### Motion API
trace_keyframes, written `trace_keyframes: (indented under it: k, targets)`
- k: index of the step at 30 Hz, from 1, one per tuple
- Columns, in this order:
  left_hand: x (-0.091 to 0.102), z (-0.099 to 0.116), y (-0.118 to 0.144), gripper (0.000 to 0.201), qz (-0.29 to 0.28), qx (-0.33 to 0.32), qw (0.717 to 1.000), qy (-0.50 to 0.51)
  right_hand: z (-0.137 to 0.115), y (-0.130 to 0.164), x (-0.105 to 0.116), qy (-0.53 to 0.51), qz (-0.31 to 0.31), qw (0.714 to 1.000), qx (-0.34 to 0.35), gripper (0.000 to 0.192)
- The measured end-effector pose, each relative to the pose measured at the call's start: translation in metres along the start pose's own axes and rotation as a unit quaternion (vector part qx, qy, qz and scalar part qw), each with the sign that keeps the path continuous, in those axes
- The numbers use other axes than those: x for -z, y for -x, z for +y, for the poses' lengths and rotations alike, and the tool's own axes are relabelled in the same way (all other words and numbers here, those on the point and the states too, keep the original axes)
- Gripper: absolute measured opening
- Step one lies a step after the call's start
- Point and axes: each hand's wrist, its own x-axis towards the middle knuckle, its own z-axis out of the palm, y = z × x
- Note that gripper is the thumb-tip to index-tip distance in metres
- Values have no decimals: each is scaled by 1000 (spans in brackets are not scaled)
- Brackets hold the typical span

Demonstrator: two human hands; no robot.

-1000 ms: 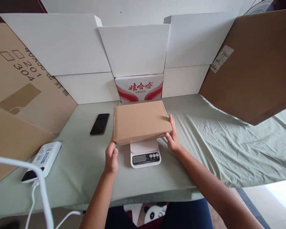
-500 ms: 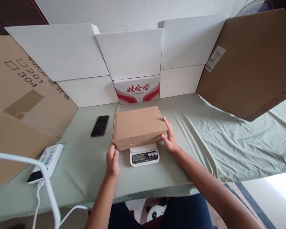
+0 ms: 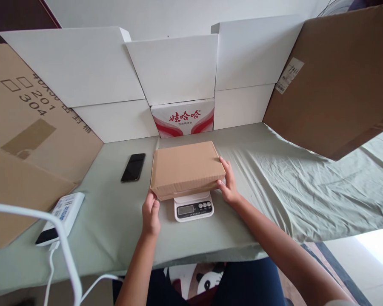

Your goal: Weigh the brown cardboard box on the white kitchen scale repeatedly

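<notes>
The bench [image 3: 274, 187] is draped in a pale green cloth, with white boards [image 3: 83, 68] stood along the far edge at twelve o'clock and brown cardboard sheets [image 3: 335, 80] leaned at three and nine. At centre, a flat cardboard box [image 3: 185, 168] is rested on a white kitchen scale [image 3: 193, 206]. The box's near left corner is gripped by the left hand [image 3: 150, 214], its right edge by the right hand [image 3: 229, 185]. A black phone [image 3: 133, 167] is laid at ten o'clock of the box.

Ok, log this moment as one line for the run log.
left hand: at box's near-left corner | right hand: on box's right edge | cardboard box: lying on scale | phone: left of box
</notes>
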Motion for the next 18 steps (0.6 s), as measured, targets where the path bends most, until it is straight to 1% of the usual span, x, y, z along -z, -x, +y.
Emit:
trace_keyframes:
  k: [7,12,14,18]
  targets:
    - [1,-1,-1,60,-4,-4,1000,7,0,0,0,10,-4,1000,-8,82]
    - [2,0,0,62,-8,-3,1000,8,1,0,0,1,-1,1000,9,78]
    - [2,-1,-1,64,-5,1,1000,9,0,0,1,-1,-3,1000,8,78]
    - [1,-3,-3,73,-1,6,1000,11,-2,-1,1,6,-13,1000,-15,82]
